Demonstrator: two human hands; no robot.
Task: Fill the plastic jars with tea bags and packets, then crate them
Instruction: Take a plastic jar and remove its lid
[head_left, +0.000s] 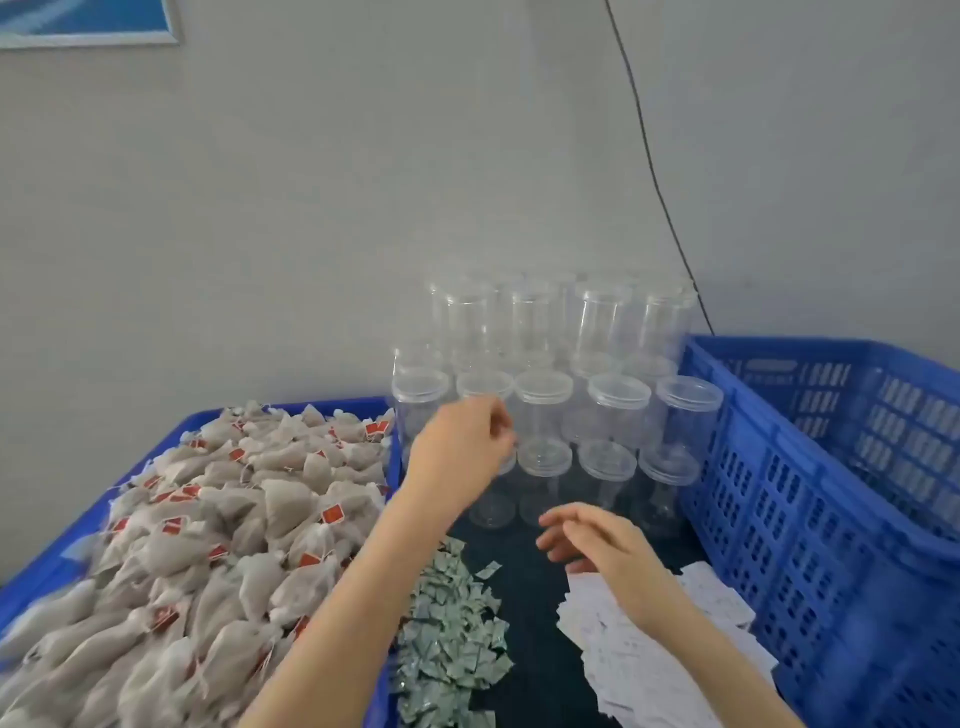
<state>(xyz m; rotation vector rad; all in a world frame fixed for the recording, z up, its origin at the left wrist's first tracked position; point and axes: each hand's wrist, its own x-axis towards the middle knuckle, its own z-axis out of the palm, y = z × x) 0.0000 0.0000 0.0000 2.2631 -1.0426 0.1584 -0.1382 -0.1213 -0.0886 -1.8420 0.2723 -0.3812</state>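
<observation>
- Head view: nearest, the right hand (602, 551) hovers with fingers straight and slightly apart, holding nothing, over white paper slips (665, 649)
- Left of those fingers, a pile of small grey-green packets (447, 639) on the dark table (535, 675)
- Further left, tea bags (218, 530) heaped in a blue tray (205, 418)
- Beyond, the left hand (462, 441), fingers curled, at a clear plastic jar (493, 493); grip cannot be told
- Behind its fingers, stacked jars (608, 343); right, a blue crate (831, 488)
</observation>
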